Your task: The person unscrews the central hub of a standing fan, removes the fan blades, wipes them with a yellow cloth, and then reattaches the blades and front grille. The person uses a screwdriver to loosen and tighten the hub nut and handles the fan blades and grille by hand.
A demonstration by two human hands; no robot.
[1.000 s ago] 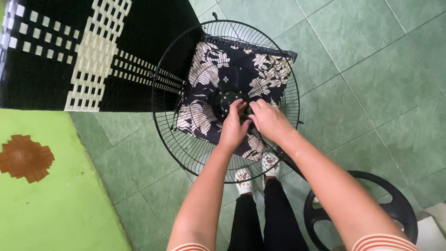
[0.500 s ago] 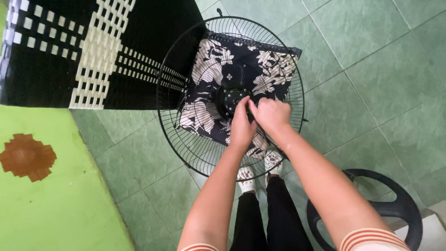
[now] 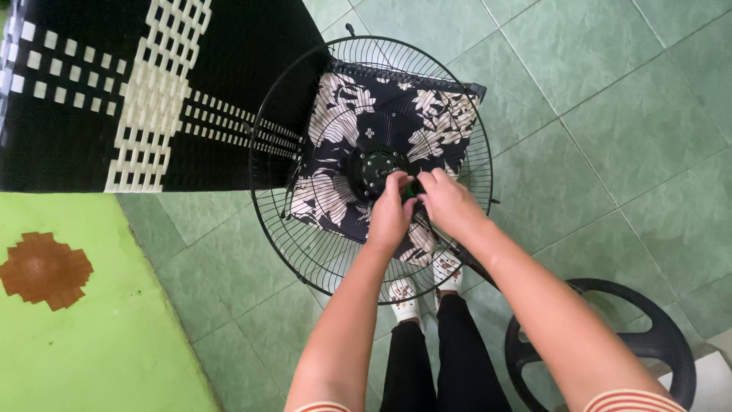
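Left hand (image 3: 390,217) and right hand (image 3: 450,204) grips closed on small green part (image 3: 410,191) at fan grille (image 3: 305,229) hub (image 3: 375,169).

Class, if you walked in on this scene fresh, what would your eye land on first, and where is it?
First, the round black wire fan guard at centre, with a floral cushion showing through it. The left hand and right hand meet at the black hub in its middle. A black-and-white woven chair fills the upper left.
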